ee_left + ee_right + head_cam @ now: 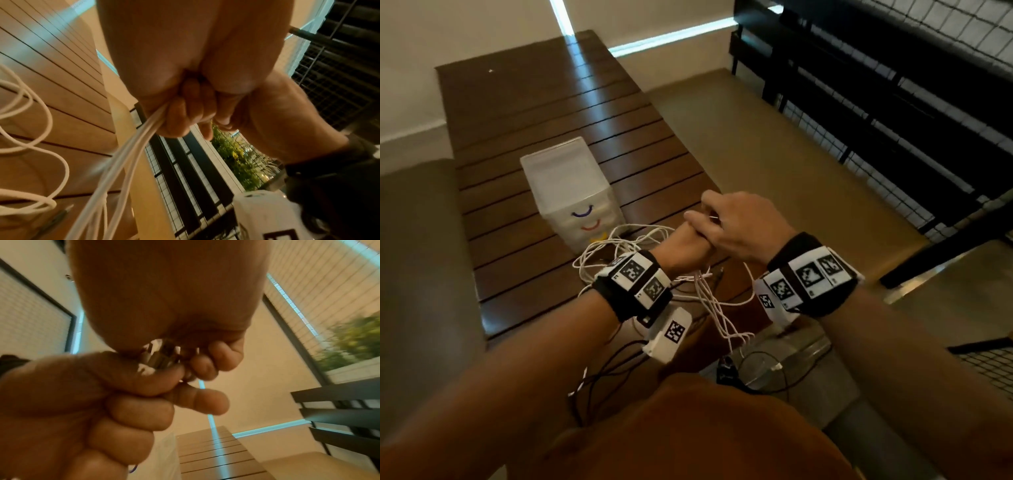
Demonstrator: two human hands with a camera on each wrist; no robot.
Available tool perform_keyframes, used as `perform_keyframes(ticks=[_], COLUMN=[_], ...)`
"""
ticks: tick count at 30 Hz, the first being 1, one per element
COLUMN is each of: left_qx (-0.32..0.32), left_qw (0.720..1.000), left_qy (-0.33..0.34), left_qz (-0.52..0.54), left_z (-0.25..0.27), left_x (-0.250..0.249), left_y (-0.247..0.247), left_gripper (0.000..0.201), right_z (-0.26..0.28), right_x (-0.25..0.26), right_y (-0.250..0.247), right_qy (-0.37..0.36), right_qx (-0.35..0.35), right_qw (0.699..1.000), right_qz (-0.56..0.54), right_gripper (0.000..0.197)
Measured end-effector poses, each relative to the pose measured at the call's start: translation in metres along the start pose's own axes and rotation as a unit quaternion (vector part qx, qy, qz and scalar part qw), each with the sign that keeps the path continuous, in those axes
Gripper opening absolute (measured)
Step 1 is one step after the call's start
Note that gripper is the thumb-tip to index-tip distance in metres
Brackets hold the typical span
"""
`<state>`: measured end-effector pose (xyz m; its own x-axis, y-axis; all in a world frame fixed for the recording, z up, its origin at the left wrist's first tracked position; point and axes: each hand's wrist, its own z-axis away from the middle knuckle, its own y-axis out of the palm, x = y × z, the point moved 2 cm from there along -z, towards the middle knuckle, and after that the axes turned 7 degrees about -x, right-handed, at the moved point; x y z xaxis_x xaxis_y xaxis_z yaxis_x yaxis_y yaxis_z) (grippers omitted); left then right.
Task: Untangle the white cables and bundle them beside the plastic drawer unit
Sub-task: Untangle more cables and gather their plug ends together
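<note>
The thin white cables [640,246] are trailing in loose loops at frame centre, just beside the translucent plastic drawer unit [571,192] on the dark slatted wooden table [534,113], the left hand [681,250] fisting several strands, the right hand [743,226] pinching their ends.

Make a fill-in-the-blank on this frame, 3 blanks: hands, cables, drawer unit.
1. The left hand grips a bunch of ____ cables.
2. The drawer unit stands on the slatted ____ table.
3. The loose cable loops lie on the table next to the ____ unit.

Missing words: white; wooden; drawer
</note>
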<state>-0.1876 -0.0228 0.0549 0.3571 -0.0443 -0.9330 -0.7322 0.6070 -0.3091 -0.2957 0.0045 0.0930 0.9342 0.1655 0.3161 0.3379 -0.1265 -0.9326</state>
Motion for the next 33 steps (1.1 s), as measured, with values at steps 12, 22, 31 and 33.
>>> perform_keyframes(ticks=[12,22,31,33], left_qx=[-0.272,-0.205,-0.245,-0.245], left_qw=[0.952,0.978,0.961,0.958], left_qy=[0.03,-0.006,-0.12,-0.136], left_qz=[-0.135,-0.028,0.038,0.057], left_z=[0.022,0.038,0.039,0.036], left_x=[0.041,0.039,0.066,0.067], left_y=[-0.078,-0.104,-0.113,-0.109], left_gripper=[0.021,0.017,0.035,0.034], right_z=[-0.069,-0.1,-0.058,-0.036], right_x=[0.08,0.091,-0.106,-0.12], right_y=[0.019,0.057,0.135,0.146], right_qy=[-0.162,-0.083,0.247,0.278], right_qx=[-0.002,0.227,0.259,0.303], right_qw=[0.987,0.909,0.933,0.909], right_qz=[-0.005,-0.339,0.033,0.068], right_gripper=[0.035,0.064,0.034,0.033])
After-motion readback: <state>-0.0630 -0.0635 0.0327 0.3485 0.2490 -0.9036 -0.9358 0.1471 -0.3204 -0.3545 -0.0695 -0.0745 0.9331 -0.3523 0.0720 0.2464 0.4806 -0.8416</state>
